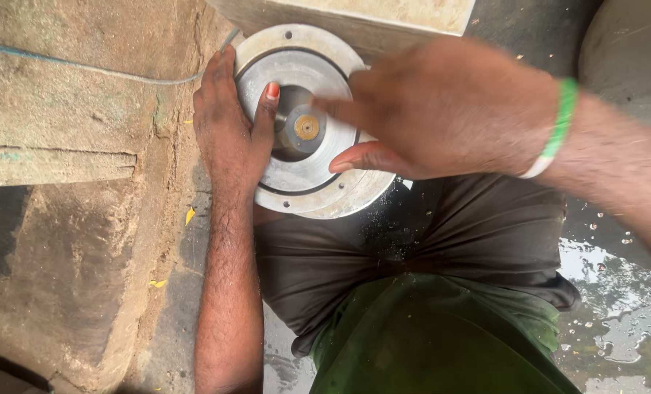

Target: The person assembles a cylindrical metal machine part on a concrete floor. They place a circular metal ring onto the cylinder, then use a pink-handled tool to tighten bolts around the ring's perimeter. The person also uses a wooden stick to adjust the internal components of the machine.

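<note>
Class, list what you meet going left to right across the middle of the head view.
Rough concrete slab → left hand → brass-coloured hub at the round grey metal flange's centre → right hand → green-and-white wristband

arms bare | right wrist: green-white wristband (559, 131) | green shirt (442, 343) | dark trousers (479, 233)

**Rough outdoor metal workshop**

Machined round metal flange (307, 186) with bolt holes and a brass-coloured centre hub (306, 127) sits at ground level. Metal swarf flecks the dark cloth (442, 233) and the wet, puddled floor (617, 306). Worn, stained concrete (70, 219) and a grimy block (369, 18) alongside. No bench; work happens on the ground.
</note>
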The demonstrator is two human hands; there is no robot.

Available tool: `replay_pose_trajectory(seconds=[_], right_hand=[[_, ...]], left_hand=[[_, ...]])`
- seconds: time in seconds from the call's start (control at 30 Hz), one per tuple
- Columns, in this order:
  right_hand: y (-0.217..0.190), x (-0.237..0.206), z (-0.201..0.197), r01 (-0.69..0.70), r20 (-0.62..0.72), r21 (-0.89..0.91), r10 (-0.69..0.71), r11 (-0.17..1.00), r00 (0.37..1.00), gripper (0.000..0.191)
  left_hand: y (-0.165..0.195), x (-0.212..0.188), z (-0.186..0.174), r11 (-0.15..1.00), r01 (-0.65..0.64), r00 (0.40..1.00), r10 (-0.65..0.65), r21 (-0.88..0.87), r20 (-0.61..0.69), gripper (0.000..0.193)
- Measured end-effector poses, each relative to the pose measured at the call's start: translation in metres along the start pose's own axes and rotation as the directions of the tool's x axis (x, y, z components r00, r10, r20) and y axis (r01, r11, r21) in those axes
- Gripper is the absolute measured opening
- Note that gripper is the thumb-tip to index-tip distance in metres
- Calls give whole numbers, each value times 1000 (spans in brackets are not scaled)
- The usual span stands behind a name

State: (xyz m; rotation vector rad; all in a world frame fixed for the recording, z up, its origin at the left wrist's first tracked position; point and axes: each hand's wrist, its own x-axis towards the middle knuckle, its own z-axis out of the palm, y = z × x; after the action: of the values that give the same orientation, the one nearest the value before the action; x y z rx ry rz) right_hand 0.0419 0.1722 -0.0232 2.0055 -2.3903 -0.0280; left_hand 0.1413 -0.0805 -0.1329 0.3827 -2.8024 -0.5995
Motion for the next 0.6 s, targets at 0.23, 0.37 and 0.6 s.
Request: replay_pose_trajectory(seconds=[0.23,0.37,0.6], right_hand=[[6,-12,-25,-41,295,197,-19,980,955,58],[-10,-5,-38,-124,511,145,33,982,859,54],[-11,2,-53,-92,579,-300,258,950,773,77]], left_hand=[[-6,-3,2,1000,-13,1000,14,7,-9,68],[-8,-4,3,1000,-5,1000,4,-20,-14,69],[-8,-4,1,1000,-14,1000,14,-21,-17,69]])
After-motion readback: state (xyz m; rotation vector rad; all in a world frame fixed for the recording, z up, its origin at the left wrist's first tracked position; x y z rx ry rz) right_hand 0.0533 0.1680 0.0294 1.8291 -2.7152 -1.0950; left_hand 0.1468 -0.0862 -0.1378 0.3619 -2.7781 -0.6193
